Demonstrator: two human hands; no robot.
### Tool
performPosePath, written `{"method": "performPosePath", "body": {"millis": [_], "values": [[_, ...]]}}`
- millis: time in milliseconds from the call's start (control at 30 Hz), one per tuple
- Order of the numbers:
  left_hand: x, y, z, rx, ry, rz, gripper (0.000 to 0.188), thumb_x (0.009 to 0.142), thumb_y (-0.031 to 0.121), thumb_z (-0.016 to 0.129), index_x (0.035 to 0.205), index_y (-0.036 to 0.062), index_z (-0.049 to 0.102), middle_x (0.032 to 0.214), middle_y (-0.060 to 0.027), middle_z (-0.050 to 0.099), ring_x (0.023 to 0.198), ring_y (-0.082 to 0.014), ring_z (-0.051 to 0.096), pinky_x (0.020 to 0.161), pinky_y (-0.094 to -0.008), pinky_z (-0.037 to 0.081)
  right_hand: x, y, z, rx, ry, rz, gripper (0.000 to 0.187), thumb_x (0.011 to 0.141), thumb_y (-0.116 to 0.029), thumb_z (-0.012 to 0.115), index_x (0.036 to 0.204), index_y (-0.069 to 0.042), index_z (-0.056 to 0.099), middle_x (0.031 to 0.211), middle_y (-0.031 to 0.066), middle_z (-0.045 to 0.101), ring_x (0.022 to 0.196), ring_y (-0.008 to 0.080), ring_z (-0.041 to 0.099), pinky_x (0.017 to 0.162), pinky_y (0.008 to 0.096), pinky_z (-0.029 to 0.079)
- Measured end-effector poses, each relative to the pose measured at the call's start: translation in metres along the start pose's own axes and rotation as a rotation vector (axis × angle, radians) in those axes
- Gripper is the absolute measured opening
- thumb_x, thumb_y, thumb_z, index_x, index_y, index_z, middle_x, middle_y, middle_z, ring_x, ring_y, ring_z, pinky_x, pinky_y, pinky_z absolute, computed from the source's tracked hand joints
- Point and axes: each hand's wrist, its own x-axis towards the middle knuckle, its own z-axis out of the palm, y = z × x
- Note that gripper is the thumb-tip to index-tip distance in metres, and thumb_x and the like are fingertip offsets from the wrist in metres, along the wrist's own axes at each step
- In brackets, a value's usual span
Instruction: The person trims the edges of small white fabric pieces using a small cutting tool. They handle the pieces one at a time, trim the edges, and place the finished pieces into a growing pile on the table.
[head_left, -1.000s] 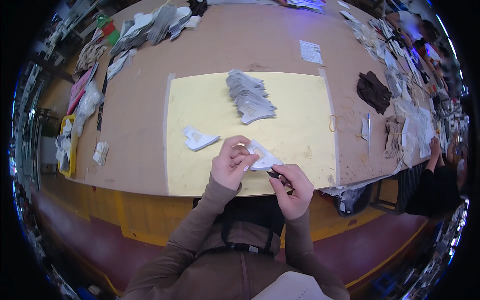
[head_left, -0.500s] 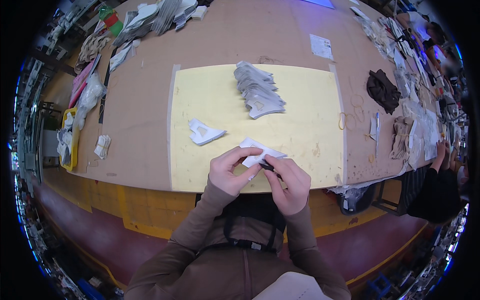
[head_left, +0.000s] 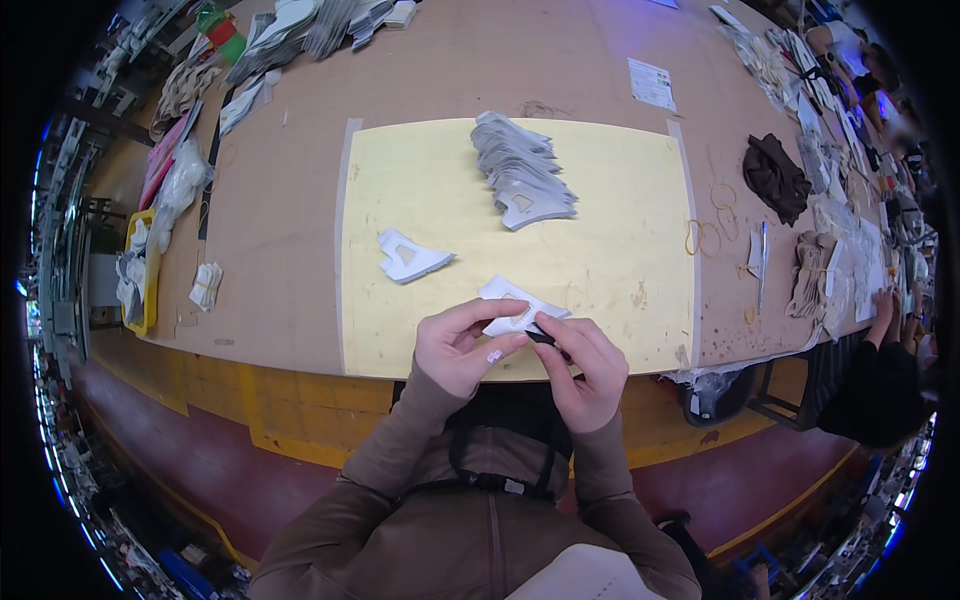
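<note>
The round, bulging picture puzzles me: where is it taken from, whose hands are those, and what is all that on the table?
The camera sits on a person's head and looks down, and its very wide lens bends straight edges, so the picture looks round. There is no machine here: the two arms in brown sleeves coming up from below are that person's own.

The left hand grips a flat white cut-out piece. The right hand pinches a small dark tool against it; what kind of tool is too small to tell.

They work over a yellow mat on a brown table. On the mat lie a fanned stack of grey pieces and one single white piece. At the right edge another person's hand rests on the table.
</note>
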Motion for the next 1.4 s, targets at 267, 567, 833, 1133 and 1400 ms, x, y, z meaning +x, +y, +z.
{"method": "performPosePath", "body": {"millis": [267, 567, 833, 1133, 1400], "values": [[-0.003, -0.001, 0.006, -0.001, 0.026, 0.067, 0.037, 0.082, -0.012, 0.067, 0.118, -0.0103, 0.06, 0.113, -0.0162, 0.064, 0.106, -0.0203, 0.062, 0.095, -0.0319, 0.05, -0.003, -0.002, -0.004, 0.065, 0.007, 0.015, 0.036, 0.077, 0.008, 0.07, 0.112, 0.001, 0.068, 0.085, 0.012, 0.064, 0.07, 0.0205, 0.064, 0.061, 0.028, 0.05], [-0.001, 0.001, 0.004, 0.042, 0.012, 0.078, 0.036, 0.081, -0.012, 0.068, 0.117, -0.0101, 0.061, 0.112, -0.0166, 0.064, 0.106, -0.0199, 0.062, 0.095, -0.0316, 0.05, -0.001, -0.001, -0.003, 0.071, 0.005, 0.018, 0.037, 0.076, 0.008, 0.07, 0.112, 0.0, 0.069, 0.083, 0.0111, 0.063, 0.066, 0.0189, 0.062, 0.058, 0.0269, 0.048], [0.0, 0.0, 0.002, 0.092, 0.021, 0.138, 0.035, 0.081, -0.011, 0.069, 0.116, -0.0084, 0.063, 0.108, -0.0152, 0.066, 0.103, -0.0192, 0.064, 0.09, -0.0297, 0.051, 0.0, -0.001, -0.003, 0.082, -0.028, 0.037, 0.037, 0.077, 0.009, 0.069, 0.113, 0.0, 0.068, 0.085, 0.0111, 0.063, 0.067, 0.0179, 0.061, 0.059, 0.0264, 0.048], [-0.005, -0.007, 0.006, 0.149, 0.094, 0.094, 0.034, 0.077, -0.014, 0.071, 0.11, -0.009, 0.065, 0.105, -0.0163, 0.066, 0.101, -0.0223, 0.065, 0.089, -0.0333, 0.053, -0.008, -0.006, 0.008, 0.184, 0.048, 0.172, 0.032, 0.084, 0.007, 0.066, 0.115, 0.0, 0.067, 0.089, 0.0098, 0.063, 0.071, 0.0122, 0.058, 0.06, 0.023, 0.047], [-0.004, -0.009, 0.006, 0.263, 0.139, 0.196, 0.034, 0.077, -0.011, 0.072, 0.11, -0.0058, 0.067, 0.094, -0.0123, 0.067, 0.089, -0.017, 0.064, 0.077, -0.0286, 0.052, -0.008, -0.007, 0.01, 0.133, 0.068, 0.125, 0.033, 0.084, 0.007, 0.066, 0.115, -0.001, 0.068, 0.087, 0.009, 0.061, 0.068, 0.0128, 0.057, 0.058, 0.023, 0.045]]}}
